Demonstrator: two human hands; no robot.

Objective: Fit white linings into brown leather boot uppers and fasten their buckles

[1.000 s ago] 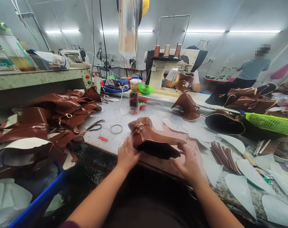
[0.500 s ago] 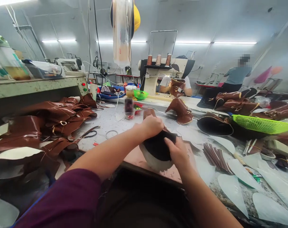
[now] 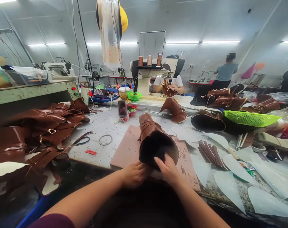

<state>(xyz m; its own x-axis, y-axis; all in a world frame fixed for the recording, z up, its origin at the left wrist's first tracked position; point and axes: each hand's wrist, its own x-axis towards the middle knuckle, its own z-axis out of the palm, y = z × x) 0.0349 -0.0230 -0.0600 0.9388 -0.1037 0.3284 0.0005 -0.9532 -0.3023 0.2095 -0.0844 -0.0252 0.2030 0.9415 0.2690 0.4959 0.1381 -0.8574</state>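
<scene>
A brown leather boot upper (image 3: 150,125) lies in front of me with its wide, black-lined opening facing me. My right hand (image 3: 169,169) grips the lower right of that opening, thumb on the black lining and fingers partly hidden. At the lower left rim, my left hand (image 3: 135,174) is closed, its fingers curled against the edge; the fingertips are hidden. Beneath the upper is a pinkish-brown board (image 3: 126,148) marked with dark scraps. Another brown boot upper (image 3: 174,110) stands behind it, apart from my hands.
Brown leather uppers (image 3: 51,122) are heaped at left. A grey ring (image 3: 105,139) and a red piece (image 3: 90,152) lie nearby. At right are brown strips (image 3: 210,154), pale curved sheets (image 3: 229,188) and a green basket (image 3: 250,117). A person works behind the sewing machine (image 3: 144,77).
My left hand has moved from the top of the boot upper down to its near rim. The opening now gapes toward me, and the pale underside seen before is hidden. My view has shifted right.
</scene>
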